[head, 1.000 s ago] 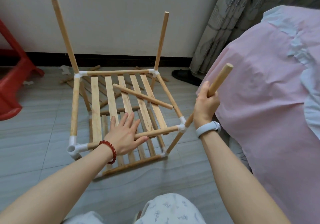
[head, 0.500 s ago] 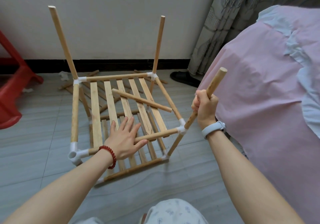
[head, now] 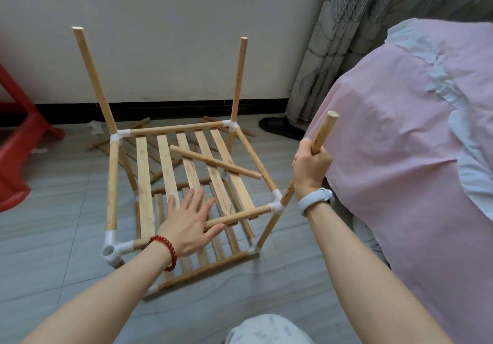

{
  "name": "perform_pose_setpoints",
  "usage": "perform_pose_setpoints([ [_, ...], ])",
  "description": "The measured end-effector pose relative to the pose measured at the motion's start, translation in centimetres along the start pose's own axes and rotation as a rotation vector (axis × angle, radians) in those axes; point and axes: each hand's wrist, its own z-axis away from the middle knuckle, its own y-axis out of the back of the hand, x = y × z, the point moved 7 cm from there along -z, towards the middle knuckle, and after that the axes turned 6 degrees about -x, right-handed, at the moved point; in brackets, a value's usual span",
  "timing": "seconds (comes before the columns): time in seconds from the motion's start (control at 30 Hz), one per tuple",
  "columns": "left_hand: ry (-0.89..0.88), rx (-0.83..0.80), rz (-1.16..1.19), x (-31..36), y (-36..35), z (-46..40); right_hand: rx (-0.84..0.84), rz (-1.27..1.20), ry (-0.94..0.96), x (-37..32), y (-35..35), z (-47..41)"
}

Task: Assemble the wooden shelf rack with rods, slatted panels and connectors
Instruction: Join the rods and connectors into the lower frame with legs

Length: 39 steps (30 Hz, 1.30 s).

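A pink-covered bed rises just beyond the right grip. The half-built rack stands on the floor between both grips, its slatted panel under the left grip, which lies flat with fingers spread across the front rail. The right grip is clenched around a tilted rod whose lower end meets the white corner connector below it. A loose rod lies across the slats, between the grips.
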Motion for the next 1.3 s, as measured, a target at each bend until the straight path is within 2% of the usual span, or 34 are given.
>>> perform_pose_setpoints([
  [0.17,0.003,-0.022,0.001,-0.2,-0.1,0.0,-0.117,-0.076,-0.030,0.2,0.1,0.1],
  [0.3,0.003,-0.075,0.028,0.2,0.4,0.3,-0.114,0.064,-0.018,-0.4,0.3,1.4],
  [0.37,-0.002,-0.117,0.044,0.2,0.8,0.6,-0.161,0.254,-0.017,0.0,0.6,2.6],
  [0.43,-0.016,-0.132,0.066,-0.1,1.3,1.3,-0.294,0.600,-0.105,1.9,1.1,3.8],
  [0.5,-0.033,-0.089,0.073,-0.7,2.1,2.2,-0.567,1.030,-0.298,4.5,1.3,5.4],
  [0.57,-0.023,-0.025,0.107,-2.0,2.9,3.6,-0.804,1.259,-0.394,5.4,0.9,6.9],
  [0.67,0.034,0.071,0.150,-5.2,3.9,5.6,-0.863,1.249,-0.297,4.4,-1.8,7.3],
  [0.83,0.187,0.171,0.186,-11.7,4.8,8.0,-0.867,1.068,0.139,2.4,-9.9,7.2],
  [0.9,0.160,0.188,0.194,-13.2,5.0,8.4,-0.897,1.095,0.214,3.2,-12.8,7.1],
  [0.97,0.071,0.138,0.175,-14.3,4.9,8.1,-0.939,1.101,0.196,5.0,-15.2,6.9],
  [1.03,-0.009,0.005,0.116,-15.3,4.6,7.7,-0.946,1.151,0.173,6.9,-16.8,6.6],
  [1.13,-0.070,-0.204,0.020,-16.8,4.3,7.2,-0.870,1.209,0.197,8.4,-17.7,5.9],
  [1.3,-0.119,-0.284,-0.113,-17.4,4.6,6.4,-0.848,1.228,0.194,9.0,-17.7,5.2],
])
